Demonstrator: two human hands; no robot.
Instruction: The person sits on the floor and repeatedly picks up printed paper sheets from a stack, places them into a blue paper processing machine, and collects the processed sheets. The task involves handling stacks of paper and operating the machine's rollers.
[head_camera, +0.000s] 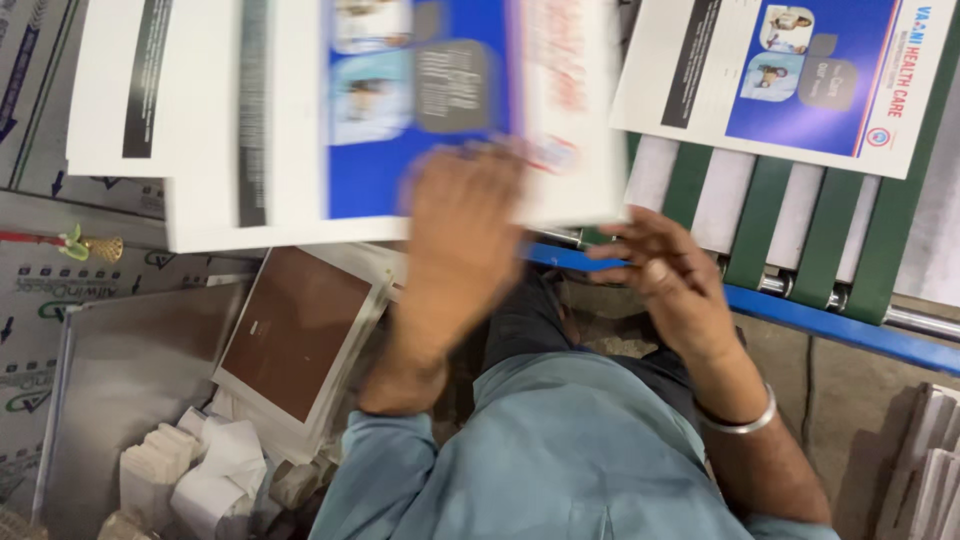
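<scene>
1. A brown-faced board (297, 335) in a pale frame lies low at the left, over torn white paper scraps (205, 470).
2. The left hand (462, 235), blurred, presses against the glossy sheet (400, 110); I cannot tell how its fingers sit.
3. That sheet, white with a blue panel, lies flat across the upper middle.
4. The right hand (668, 275) hangs beside the sheet's edge, fingers loosely curled, holding nothing.
5. Green belts (835, 240) run on a blue-railed conveyor, carrying a second printed sheet (790, 70).
</scene>
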